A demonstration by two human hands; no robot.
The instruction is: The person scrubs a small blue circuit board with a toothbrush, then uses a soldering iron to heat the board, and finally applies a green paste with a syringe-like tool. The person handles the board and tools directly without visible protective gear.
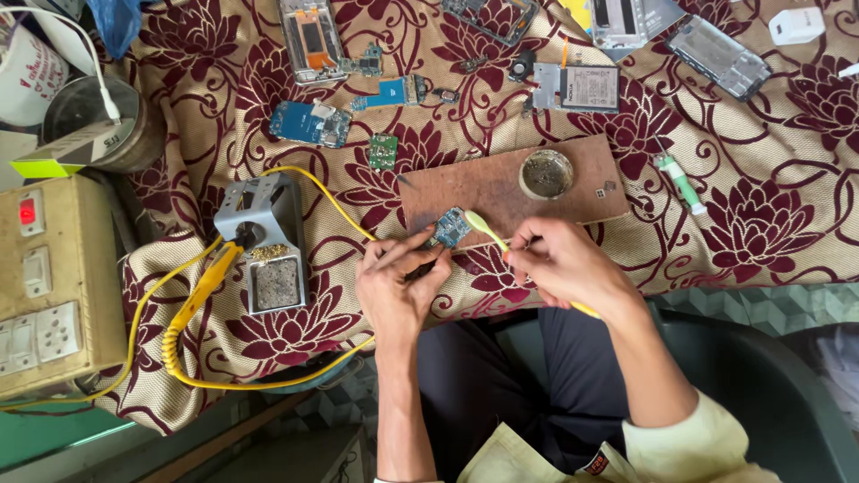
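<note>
My left hand [398, 282] pinches a small blue circuit board [450, 227] against the near edge of a brown wooden board [501, 183]. My right hand [559, 264] grips a yellow toothbrush [486, 229], its pale head resting at the circuit board's right side. A round metal tin [547, 173] sits on the wooden board just beyond my right hand.
A yellow soldering iron [204, 288] rests in a grey stand [264, 237] with a sponge tray at left. A beige switch box [45, 286] sits far left. Phone frames, a battery [586, 88] and loose circuit boards [310, 122] lie across the floral cloth. A green-handled tool [682, 183] lies right.
</note>
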